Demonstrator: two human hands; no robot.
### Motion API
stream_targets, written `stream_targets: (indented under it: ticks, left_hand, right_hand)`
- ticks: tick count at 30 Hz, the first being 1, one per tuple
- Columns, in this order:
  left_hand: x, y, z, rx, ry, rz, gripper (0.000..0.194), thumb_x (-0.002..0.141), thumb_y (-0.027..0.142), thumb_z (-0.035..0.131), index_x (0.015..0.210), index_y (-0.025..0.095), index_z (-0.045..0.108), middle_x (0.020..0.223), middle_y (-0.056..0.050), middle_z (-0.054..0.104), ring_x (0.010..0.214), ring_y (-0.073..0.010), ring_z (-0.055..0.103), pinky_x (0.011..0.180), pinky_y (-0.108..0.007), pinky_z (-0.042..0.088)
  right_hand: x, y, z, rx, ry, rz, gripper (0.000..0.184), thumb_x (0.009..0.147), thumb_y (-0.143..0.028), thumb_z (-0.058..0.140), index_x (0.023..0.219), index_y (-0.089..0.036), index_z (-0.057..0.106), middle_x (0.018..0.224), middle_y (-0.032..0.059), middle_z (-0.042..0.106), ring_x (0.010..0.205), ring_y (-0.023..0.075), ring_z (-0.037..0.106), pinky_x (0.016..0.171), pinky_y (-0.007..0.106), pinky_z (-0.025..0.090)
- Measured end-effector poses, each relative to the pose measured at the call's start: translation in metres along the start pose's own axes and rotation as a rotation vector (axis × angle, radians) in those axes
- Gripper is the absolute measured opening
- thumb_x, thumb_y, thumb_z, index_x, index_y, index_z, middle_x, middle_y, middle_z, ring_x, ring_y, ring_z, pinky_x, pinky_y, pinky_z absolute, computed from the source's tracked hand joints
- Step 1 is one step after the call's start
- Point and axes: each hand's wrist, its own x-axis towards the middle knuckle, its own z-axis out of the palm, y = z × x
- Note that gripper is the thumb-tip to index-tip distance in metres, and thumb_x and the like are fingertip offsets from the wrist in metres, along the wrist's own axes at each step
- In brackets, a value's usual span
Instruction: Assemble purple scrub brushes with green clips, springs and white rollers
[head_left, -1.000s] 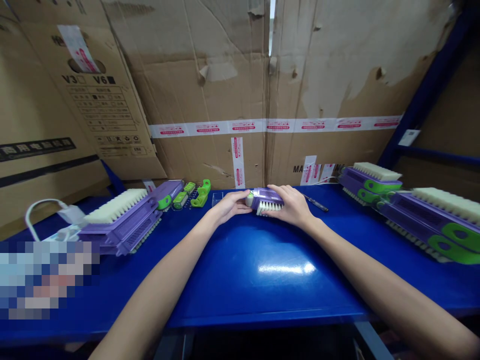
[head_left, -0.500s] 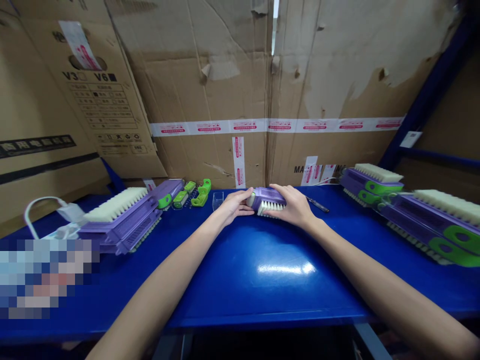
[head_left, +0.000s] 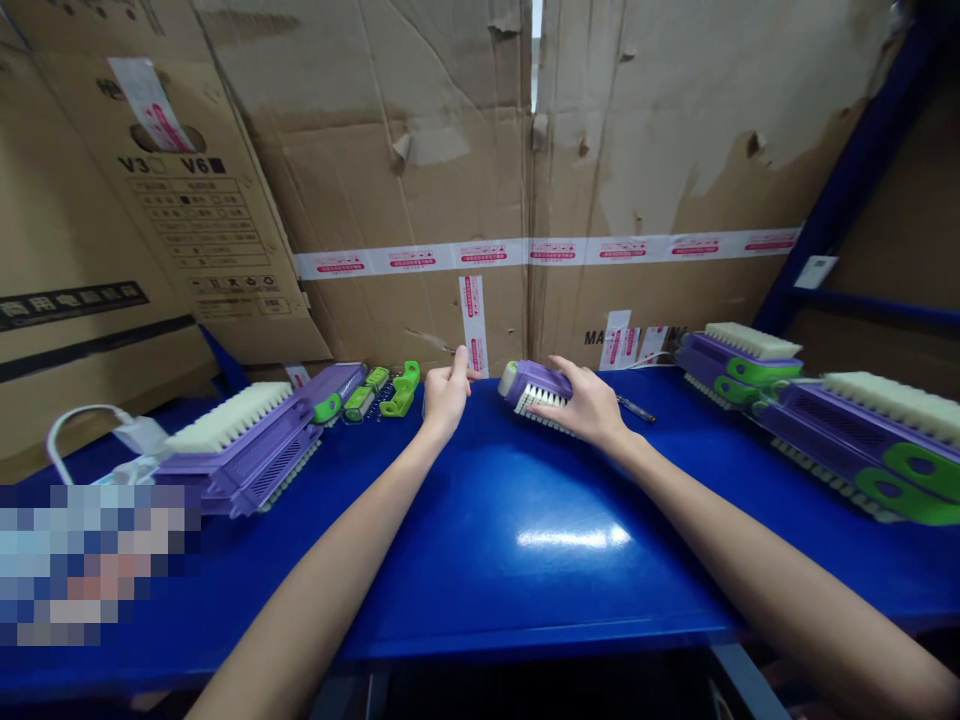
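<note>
My right hand (head_left: 589,405) grips a purple brush (head_left: 545,380) from its right side, thumb at the front and fingers over the top. This brush has a pale green end cap at its left and rows of white bristles facing me, and it is tilted on the table. To its left, apart from it, is my left hand (head_left: 448,395), closed with the thumb pointing up. Its fingertips are mostly hidden, so I cannot make out what they hold. It covers most of a small clear box. A green plastic bracket (head_left: 402,392) lies left of that hand.
The blue table (head_left: 480,560) carries stacked purple brushes at left (head_left: 247,450) and right (head_left: 862,440). Small green parts (head_left: 364,395) and scattered screws lie at the back left. A dark pen-like tool (head_left: 636,408) rests behind my right hand. Cardboard (head_left: 405,190) walls the back.
My left hand has let go of the brush's left end and moved left, in front of the clear box. The right hand keeps the brush, now tilted more.
</note>
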Motion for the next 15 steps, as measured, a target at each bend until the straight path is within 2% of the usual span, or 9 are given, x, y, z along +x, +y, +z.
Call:
stream_targets:
  ticks: [3, 6, 8, 10, 12, 15]
  left_hand:
    - [0.000, 0.000, -0.010, 0.284, 0.034, 0.135, 0.060, 0.086, 0.058, 0.033, 0.050, 0.017, 0.058, 0.061, -0.007, 0.064, 0.063, -0.0178, 0.061, 0.064, -0.029, 0.043]
    - [-0.002, -0.003, -0.020, 0.687, 0.051, 0.325, 0.054, 0.090, 0.047, 0.031, 0.058, 0.017, 0.063, 0.073, -0.011, 0.066, 0.082, -0.0228, 0.060, 0.071, -0.031, 0.043]
    - [-0.003, -0.005, -0.025, 0.919, 0.032, 0.391, 0.047, 0.091, 0.041, 0.032, 0.070, 0.015, 0.066, 0.085, -0.014, 0.066, 0.096, -0.0272, 0.057, 0.075, -0.034, 0.043]
    - [-0.004, -0.007, -0.027, 1.082, 0.005, 0.365, 0.039, 0.090, 0.036, 0.035, 0.086, 0.013, 0.066, 0.094, -0.017, 0.063, 0.102, -0.0305, 0.054, 0.074, -0.035, 0.045]
    - [-0.005, -0.008, -0.027, 1.183, -0.030, 0.285, 0.035, 0.088, 0.033, 0.038, 0.100, 0.010, 0.061, 0.101, -0.019, 0.061, 0.101, -0.0320, 0.055, 0.072, -0.036, 0.046]
    - [-0.007, -0.009, -0.025, 1.252, -0.073, 0.165, 0.034, 0.087, 0.030, 0.042, 0.108, 0.007, 0.056, 0.106, -0.022, 0.058, 0.099, -0.0331, 0.057, 0.070, -0.036, 0.047]
  right_hand:
    - [0.000, 0.001, 0.000, -0.009, -0.015, -0.010, 0.079, 0.066, -0.061, 0.068, 0.129, -0.017, 0.048, 0.109, 0.0122, 0.066, 0.093, 0.0302, 0.062, 0.075, 0.039, 0.049]
    - [0.000, 0.000, 0.000, -0.002, -0.025, -0.021, 0.080, 0.065, -0.062, 0.067, 0.129, -0.018, 0.048, 0.110, 0.0113, 0.066, 0.094, 0.0300, 0.062, 0.075, 0.039, 0.049]
    - [0.000, 0.000, 0.000, 0.000, -0.026, -0.022, 0.079, 0.066, -0.062, 0.067, 0.129, -0.018, 0.048, 0.110, 0.0110, 0.066, 0.094, 0.0298, 0.062, 0.075, 0.038, 0.049]
    - [0.000, -0.001, 0.000, -0.001, -0.028, -0.016, 0.079, 0.066, -0.062, 0.067, 0.128, -0.018, 0.048, 0.110, 0.0111, 0.066, 0.094, 0.0298, 0.062, 0.075, 0.038, 0.049]
    - [0.000, -0.001, -0.001, 0.001, -0.031, -0.011, 0.079, 0.066, -0.062, 0.067, 0.128, -0.018, 0.048, 0.109, 0.0114, 0.066, 0.094, 0.0299, 0.062, 0.075, 0.039, 0.049]
    - [0.000, -0.002, -0.001, -0.002, -0.041, -0.015, 0.079, 0.066, -0.062, 0.066, 0.128, -0.017, 0.048, 0.109, 0.0121, 0.066, 0.095, 0.0301, 0.062, 0.075, 0.039, 0.049]
